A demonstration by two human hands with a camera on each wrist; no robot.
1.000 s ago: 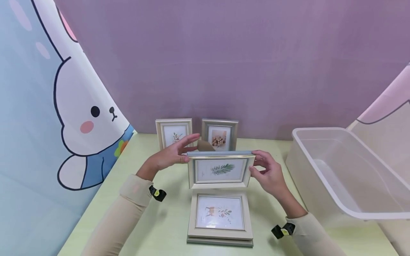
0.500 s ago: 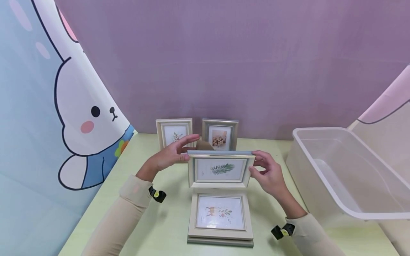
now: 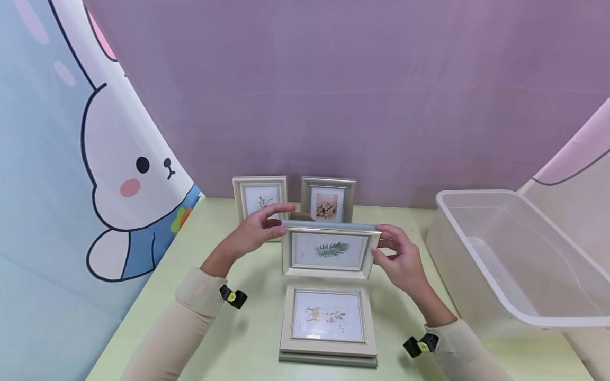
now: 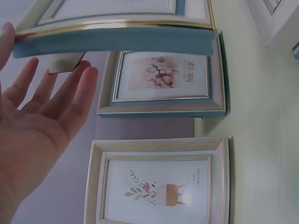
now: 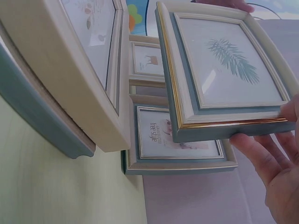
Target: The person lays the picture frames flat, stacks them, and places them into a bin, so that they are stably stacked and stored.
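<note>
A cream and grey-blue picture frame (image 3: 329, 251) with a green leaf print is up off the table, tilted back. My right hand (image 3: 399, 259) pinches its right end, thumb at the front, fingers behind. At the opposite end is my left hand (image 3: 248, 232), thumb at the top corner and fingers reaching loosely behind. A brown stand flap (image 4: 65, 62) sticks out from the back, close by those left fingers. Below, a deer-print frame (image 3: 328, 317) lies on a grey-edged frame (image 3: 333, 361). Two frames stand behind: a cream one (image 3: 237, 197) and a grey-brown one (image 3: 350, 198).
A clear white plastic tub (image 3: 481, 259) stands on the right side of the pale green table (image 3: 229, 349). A purple cloth backdrop (image 3: 333, 95) hangs behind, and a rabbit-print curtain (image 3: 119, 185) covers the left side.
The leaf-print frame has risen very slightly. My left hand has shifted a little, with its thumb now overlapping the frame's top left corner. My right hand keeps its grip.
</note>
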